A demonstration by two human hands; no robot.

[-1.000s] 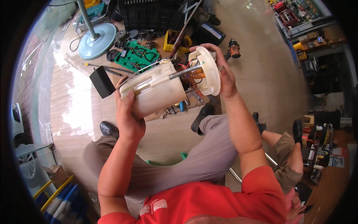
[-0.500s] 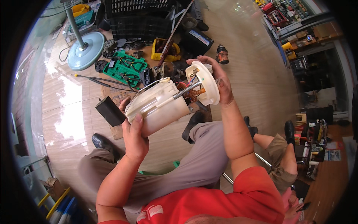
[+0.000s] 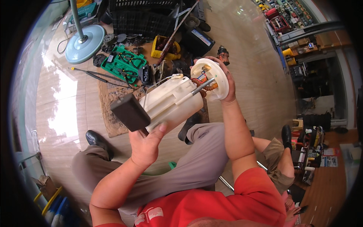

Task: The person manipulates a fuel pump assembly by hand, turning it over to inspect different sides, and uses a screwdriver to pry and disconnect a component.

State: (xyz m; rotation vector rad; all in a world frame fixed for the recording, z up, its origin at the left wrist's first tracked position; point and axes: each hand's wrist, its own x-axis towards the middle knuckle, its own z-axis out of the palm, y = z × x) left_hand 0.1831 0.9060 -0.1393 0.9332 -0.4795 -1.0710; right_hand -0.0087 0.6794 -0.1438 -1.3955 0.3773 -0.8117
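A fuel pump module (image 3: 177, 106) with an off-white plastic body is held up in front of me, tilted with its flange end higher and to the right. My left hand (image 3: 146, 145) grips the body's lower left end, thumb on the near side; its other fingers are mostly hidden. A black block-shaped float (image 3: 130, 112) juts out over that hand, on a thin metal rod. My right hand (image 3: 230, 85) wraps round the rim of the round white flange (image 3: 219, 81). Between flange and body show a metal spring rod (image 3: 202, 87), an orange corrugated hose and coloured wires.
On the floor beyond lie a green tool case (image 3: 123, 64), a yellow bin (image 3: 166, 48), a black battery (image 3: 198, 41) and an orange-black power tool (image 3: 224, 55). A round fan base (image 3: 85, 44) stands far left. Another person's leg (image 3: 281, 160) is at my right.
The module has turned and shifted right, and its float now swings across in front of the body's left end. Both hands keep their grip while the whole view shifts slightly.
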